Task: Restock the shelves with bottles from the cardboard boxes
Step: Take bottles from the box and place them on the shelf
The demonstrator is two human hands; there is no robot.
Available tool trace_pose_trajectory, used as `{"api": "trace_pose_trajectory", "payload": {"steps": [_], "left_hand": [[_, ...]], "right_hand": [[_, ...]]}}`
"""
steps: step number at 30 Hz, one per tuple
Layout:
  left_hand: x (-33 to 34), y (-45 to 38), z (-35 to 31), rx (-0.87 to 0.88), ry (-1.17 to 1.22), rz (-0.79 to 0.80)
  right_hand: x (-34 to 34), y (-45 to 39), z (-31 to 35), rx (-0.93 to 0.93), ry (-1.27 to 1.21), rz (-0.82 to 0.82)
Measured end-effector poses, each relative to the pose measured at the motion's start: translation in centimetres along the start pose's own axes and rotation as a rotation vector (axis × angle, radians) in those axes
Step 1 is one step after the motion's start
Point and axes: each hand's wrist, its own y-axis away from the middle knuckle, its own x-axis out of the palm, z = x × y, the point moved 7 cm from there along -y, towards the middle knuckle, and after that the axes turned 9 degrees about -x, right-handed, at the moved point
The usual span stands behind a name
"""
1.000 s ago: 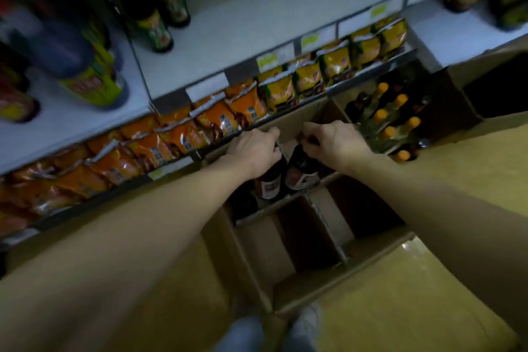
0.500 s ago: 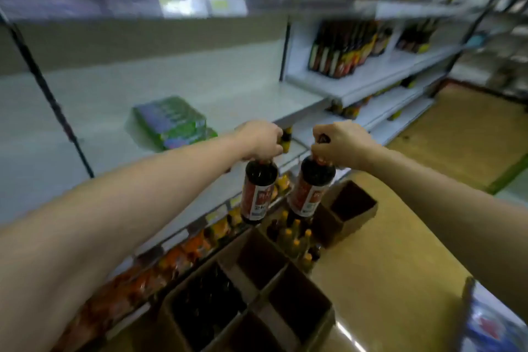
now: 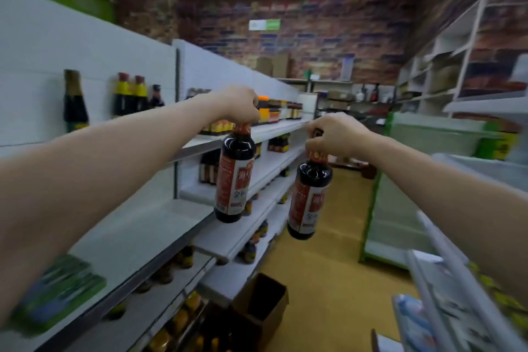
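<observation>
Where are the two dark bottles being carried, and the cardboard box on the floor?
Left bottle point(image 3: 234, 180): head view, on its label.
Right bottle point(image 3: 307, 203): head view, on its label.
Cardboard box point(image 3: 274, 314): head view, on its outer wall.

Soft, even light fills the shop. Everything looks a bit blurry, most at 7 and 4 o'clock. Edges bend outward.

The bottle point(image 3: 235, 177) at 9 o'clock of centre carries a red-and-white label with large Chinese characters, "海天" partly readable and "金" below. The bottle point(image 3: 308, 197) at 3 o'clock shows the same label. The green-white wall sign point(image 3: 264, 24) at 12 o'clock is too blurred to read.
</observation>
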Motion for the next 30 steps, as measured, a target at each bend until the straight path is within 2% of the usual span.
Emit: {"api": "trace_pose_trajectory", "payload": {"steps": [9,16,23,26,30], "left_hand": [[3.3,-7.7,-12.0,0.047,0.136,0.033],[7.8,-11.2,-20.5,0.111,0.094,0.030],[13.3,-18.8,-24.3,0.152,0.049,0.080],[16.6,-23.3,-23.8,0.092,0.056,0.117],[21.6,-31.0,-24.6,0.114,-0.003,0.165]], "right_hand": [[-2.9,2.2,-12.0,0.153,0.131,-0.037],[-1.3,2.6,-19.4,0.266,0.160,-0.079],[2.9,-1.2,-28.7,0.342,0.163,-0.058],[5.4,-4.9,-32.9,0.347,0.165,-0.044],[8.9,-11.3,-38.6,0.354,0.169,-0.020]]}}
